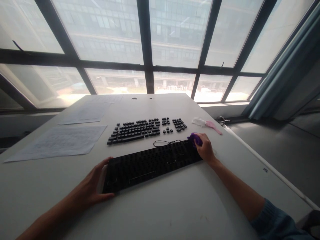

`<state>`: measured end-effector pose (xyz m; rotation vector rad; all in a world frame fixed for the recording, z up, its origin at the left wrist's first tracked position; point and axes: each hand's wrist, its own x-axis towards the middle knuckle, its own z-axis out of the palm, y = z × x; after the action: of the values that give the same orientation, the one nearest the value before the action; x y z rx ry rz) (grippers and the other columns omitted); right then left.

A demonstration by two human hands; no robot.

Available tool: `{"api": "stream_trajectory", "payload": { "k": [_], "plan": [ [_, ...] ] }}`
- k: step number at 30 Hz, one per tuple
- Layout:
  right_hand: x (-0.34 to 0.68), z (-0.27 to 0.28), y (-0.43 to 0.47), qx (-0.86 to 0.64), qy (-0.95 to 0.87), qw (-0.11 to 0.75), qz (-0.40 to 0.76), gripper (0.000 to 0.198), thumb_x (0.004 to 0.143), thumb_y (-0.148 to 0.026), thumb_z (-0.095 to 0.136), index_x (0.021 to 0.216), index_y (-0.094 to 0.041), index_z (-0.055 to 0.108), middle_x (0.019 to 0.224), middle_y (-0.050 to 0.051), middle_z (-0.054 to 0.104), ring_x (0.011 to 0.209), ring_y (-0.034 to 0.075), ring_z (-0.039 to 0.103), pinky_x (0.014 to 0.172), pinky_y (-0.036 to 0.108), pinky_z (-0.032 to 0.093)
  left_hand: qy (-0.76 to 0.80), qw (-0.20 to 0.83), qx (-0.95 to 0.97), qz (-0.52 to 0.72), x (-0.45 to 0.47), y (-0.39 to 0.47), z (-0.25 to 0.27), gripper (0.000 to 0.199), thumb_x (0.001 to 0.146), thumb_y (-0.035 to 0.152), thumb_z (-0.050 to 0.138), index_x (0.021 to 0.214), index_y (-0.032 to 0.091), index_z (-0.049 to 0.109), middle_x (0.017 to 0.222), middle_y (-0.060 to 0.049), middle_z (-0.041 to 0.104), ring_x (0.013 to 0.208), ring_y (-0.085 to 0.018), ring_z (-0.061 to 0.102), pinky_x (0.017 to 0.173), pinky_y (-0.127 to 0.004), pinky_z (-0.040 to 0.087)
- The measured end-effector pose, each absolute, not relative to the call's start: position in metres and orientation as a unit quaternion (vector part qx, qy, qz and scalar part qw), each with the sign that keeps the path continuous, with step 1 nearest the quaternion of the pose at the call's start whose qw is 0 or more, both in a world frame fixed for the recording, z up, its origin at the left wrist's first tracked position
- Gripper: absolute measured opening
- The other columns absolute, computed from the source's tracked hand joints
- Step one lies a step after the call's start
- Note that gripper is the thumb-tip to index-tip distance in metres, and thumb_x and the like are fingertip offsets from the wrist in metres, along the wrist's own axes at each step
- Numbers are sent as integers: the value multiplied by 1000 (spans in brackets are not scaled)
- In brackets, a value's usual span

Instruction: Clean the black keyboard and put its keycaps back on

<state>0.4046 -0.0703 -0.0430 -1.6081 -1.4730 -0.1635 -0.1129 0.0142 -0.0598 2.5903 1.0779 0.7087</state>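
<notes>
A black keyboard base, stripped of its keycaps, lies at a slant on the white table. My left hand grips its left end, thumb at the near edge and fingers at the far corner. In my right hand is a bunched purple cloth, pressed on the far right corner of the base. Behind the base the loose black keycaps are laid out in keyboard order. A thin black cable loops between the base and the keycaps.
Right of the keycaps lie a pink brush and a crumpled white wipe or wrapper. Printed paper sheets cover the table's left side. Large windows stand behind the table, and a blue-grey curtain hangs at right.
</notes>
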Motion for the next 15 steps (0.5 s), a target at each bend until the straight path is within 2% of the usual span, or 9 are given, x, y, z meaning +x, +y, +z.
{"api": "stream_trajectory", "payload": {
  "k": [3,8,15],
  "plan": [
    [402,-44,-71,-653,-628,422,-38,29,90,-22,57,118,-22,67,110,10,65,104,26,63,97,42,52,374,114,887,246,-112,13,-60,102,75,65,63,157,23,19,156,-15,38,137,-44,45,113,-56,42],
    [400,-38,-72,-646,-584,481,-101,30,95,-23,52,122,-21,65,116,12,63,114,27,59,104,44,48,373,112,889,242,-111,12,-58,103,76,67,62,157,23,17,156,-17,38,138,-44,44,115,-56,40],
    [405,-53,-68,-691,-613,382,-29,30,90,-23,57,118,-22,68,112,9,63,102,25,64,95,38,52,366,120,894,230,-113,13,-56,102,77,61,66,157,21,16,156,-18,36,138,-45,43,115,-57,40]
  ]
}}
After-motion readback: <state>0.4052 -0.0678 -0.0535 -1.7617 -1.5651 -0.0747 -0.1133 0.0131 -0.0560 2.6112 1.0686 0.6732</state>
